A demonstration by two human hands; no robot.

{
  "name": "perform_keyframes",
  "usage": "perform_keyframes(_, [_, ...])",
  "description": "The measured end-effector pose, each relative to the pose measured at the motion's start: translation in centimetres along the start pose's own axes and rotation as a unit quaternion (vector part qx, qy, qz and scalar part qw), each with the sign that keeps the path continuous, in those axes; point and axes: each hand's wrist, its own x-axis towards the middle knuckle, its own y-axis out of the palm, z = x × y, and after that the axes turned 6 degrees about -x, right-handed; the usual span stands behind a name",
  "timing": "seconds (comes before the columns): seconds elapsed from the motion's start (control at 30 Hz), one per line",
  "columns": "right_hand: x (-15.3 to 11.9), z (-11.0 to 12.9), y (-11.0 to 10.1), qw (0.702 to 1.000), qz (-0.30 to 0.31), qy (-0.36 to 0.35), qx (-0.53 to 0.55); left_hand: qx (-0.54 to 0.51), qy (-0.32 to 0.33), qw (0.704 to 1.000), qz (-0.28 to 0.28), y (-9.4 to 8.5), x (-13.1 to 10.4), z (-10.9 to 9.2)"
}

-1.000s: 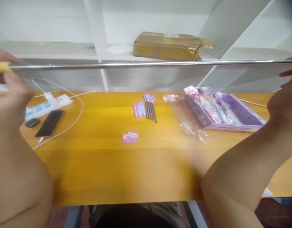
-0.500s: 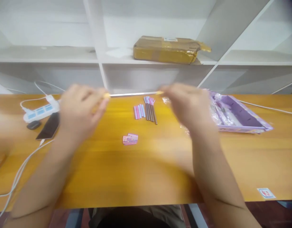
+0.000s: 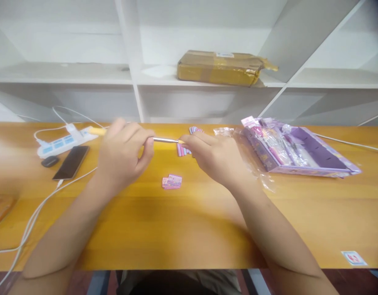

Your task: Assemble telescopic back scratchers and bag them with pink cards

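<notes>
Both hands hold a thin metal rod (image 3: 166,140) with yellow ends, level above the table. My left hand (image 3: 124,151) is closed around it; a yellow end (image 3: 97,131) juts out on the left. My right hand (image 3: 211,153) pinches the other yellow end (image 3: 180,141). Behind my right fingers, pink and blue curved, fork-like heads (image 3: 195,130) show; their dark sticks are mostly hidden. Short pink and blue sticks (image 3: 180,150) lie beside them, partly covered. Nearer to me lie small pink and purple printed cards (image 3: 172,181).
On the right is a purple box (image 3: 314,168) with plastic-wrapped items, and clear wrapping (image 3: 264,178) beside it. A power strip (image 3: 62,141), phone (image 3: 71,162) and white cables (image 3: 30,221) lie left. A taped carton (image 3: 219,67) sits on the shelf. A sticker (image 3: 354,258) is front right.
My hands have come closer together and slightly lower. Less of the metal rod shows between them, and a yellow end now sticks out left of my left hand. The view has shifted slightly.
</notes>
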Motion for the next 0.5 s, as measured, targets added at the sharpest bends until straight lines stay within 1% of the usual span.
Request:
perform_keyframes(0.13, [0.0, -0.6, -0.4, 1.0, -0.013, 0.001, -0.001, -0.01, 0.0, 1.0, 0.007, 0.4, -0.2, -0.1])
perform_keyframes(0.27, [0.1, -1.6, -1.2, 1.0, -0.007, -0.001, 0.007, -0.03, 0.015, 0.999, 0.026, 0.0, 0.0, 0.9])
perform_keyframes(0.4, [0.0, -2.4, -1.6, 0.998, -0.011, -0.015, 0.06, 0.01, 0.011, 1.0, 0.017, -0.5, 0.1, 1.5])
perform_keyframes(0.5, [-0.2, -3.4, -1.7, 0.996, -0.019, -0.006, 0.086, 0.039, 0.007, 0.999, 0.008, -0.8, 0.3, 2.0])
